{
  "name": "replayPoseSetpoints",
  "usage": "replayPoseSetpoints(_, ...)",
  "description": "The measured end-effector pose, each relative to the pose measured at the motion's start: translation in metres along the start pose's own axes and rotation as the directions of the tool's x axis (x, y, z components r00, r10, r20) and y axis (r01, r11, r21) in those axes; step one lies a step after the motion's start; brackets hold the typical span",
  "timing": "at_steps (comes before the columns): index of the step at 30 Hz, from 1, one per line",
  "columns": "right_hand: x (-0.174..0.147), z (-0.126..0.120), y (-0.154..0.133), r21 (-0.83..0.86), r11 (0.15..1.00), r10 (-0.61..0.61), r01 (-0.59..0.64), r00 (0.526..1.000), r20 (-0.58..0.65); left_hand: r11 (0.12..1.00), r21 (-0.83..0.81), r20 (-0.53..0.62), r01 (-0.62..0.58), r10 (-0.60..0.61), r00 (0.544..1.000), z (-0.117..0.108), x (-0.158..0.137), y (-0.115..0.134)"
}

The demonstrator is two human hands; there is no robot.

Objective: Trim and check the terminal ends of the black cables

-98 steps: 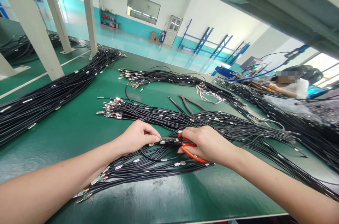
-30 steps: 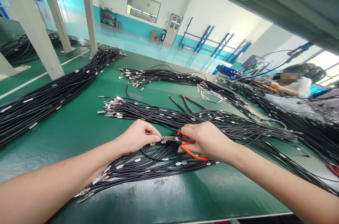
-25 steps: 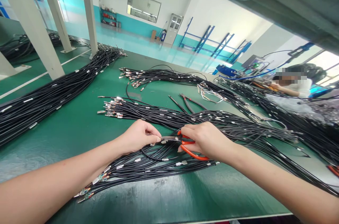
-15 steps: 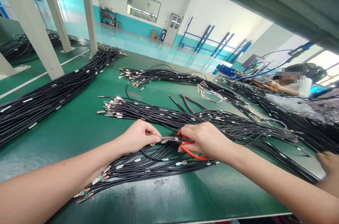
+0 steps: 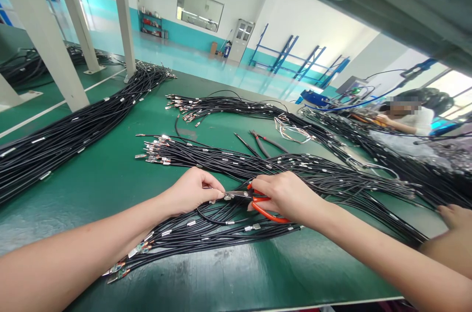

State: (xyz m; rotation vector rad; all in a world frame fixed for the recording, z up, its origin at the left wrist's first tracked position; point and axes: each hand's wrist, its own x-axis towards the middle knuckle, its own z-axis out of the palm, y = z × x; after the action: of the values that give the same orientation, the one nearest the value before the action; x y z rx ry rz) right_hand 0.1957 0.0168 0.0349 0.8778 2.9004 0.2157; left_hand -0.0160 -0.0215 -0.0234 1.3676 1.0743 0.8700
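My right hand [image 5: 285,199] is closed around the orange handles of a pair of scissors [image 5: 265,208]. Their metal blades point left and reach the fingertips of my left hand [image 5: 197,189]. Thumb and forefinger of that hand are pinched on a thin black cable, its end mostly covered by the fingers. Below both hands lies a bundle of black cables [image 5: 206,235] with white labels and metal connectors at the left end. Another bundle of black cables [image 5: 206,154] stretches just behind my hands.
Pliers [image 5: 263,144] lie behind the middle bundle on the green table [image 5: 236,272]. A further cable bundle [image 5: 236,105] is beyond, and a thick one [image 5: 73,130] on the left beside white posts [image 5: 123,16]. Another person's hand [image 5: 455,218] is at the right edge; a co-worker [image 5: 413,115] sits farther back.
My hands and the scissors stay almost in place; the blades look slightly more apart. The other person's hand at the right edge has moved left and up into view.
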Motion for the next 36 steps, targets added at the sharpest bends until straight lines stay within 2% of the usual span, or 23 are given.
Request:
replayPoseSetpoints(3,0.002,0.0,-0.001,0.22,0.959,0.196,-0.177,0.979,-0.064,0.999,-0.044,-0.01,0.015,-0.016,1.0,0.001,0.0,0.001)
replayPoseSetpoints(4,0.003,0.001,-0.003,0.347,0.906,0.285,-0.241,0.955,-0.08,0.998,-0.06,-0.015,0.024,-0.025,1.0,0.001,0.0,0.002)
replayPoseSetpoints(6,0.007,0.002,-0.01,0.616,0.725,0.428,-0.308,0.902,-0.053,0.995,-0.085,-0.032,0.052,-0.055,0.998,0.001,0.0,0.002)
replayPoseSetpoints(8,0.013,0.005,-0.021,0.808,0.511,0.473,-0.292,0.881,0.019,0.993,-0.092,-0.048,0.07,-0.075,0.996,0.0,-0.001,0.002)
replayPoseSetpoints(10,0.02,0.01,-0.031,0.906,0.345,0.467,-0.243,0.882,0.059,0.992,-0.103,-0.053,0.076,-0.082,0.995,0.0,-0.001,0.002)
replayPoseSetpoints(13,0.031,0.018,-0.04,0.972,0.177,0.483,-0.154,0.874,0.051,0.983,-0.161,-0.048,0.086,-0.095,0.994,-0.001,0.0,0.0)
replayPoseSetpoints(15,0.038,0.021,-0.041,0.989,0.089,0.506,-0.117,0.861,0.057,0.981,-0.181,-0.085,0.07,-0.087,0.993,-0.001,0.0,-0.001)
replayPoseSetpoints(18,0.045,0.022,-0.038,0.995,0.009,0.511,-0.101,0.856,0.083,0.992,-0.125,-0.177,-0.031,0.008,0.984,0.0,0.0,-0.001)
replayPoseSetpoints(20,0.049,0.022,-0.036,0.995,-0.024,0.502,-0.094,0.86,0.093,0.997,-0.051,-0.22,-0.057,0.045,0.974,0.0,-0.001,0.0)
replayPoseSetpoints(24,0.055,0.023,-0.035,0.994,-0.088,0.5,-0.068,0.86,0.103,0.999,0.035,-0.293,-0.001,0.011,0.956,-0.001,0.0,0.004)
replayPoseSetpoints(31,0.057,0.03,-0.037,0.981,-0.195,0.509,-0.022,0.852,0.12,0.999,0.043,-0.315,-0.013,0.026,0.949,-0.001,0.004,0.0)
replayPoseSetpoints(36,0.057,0.033,-0.036,0.973,-0.229,0.522,0.021,0.847,0.105,0.999,-0.018,-0.335,0.028,-0.032,0.942,0.001,0.004,-0.002)
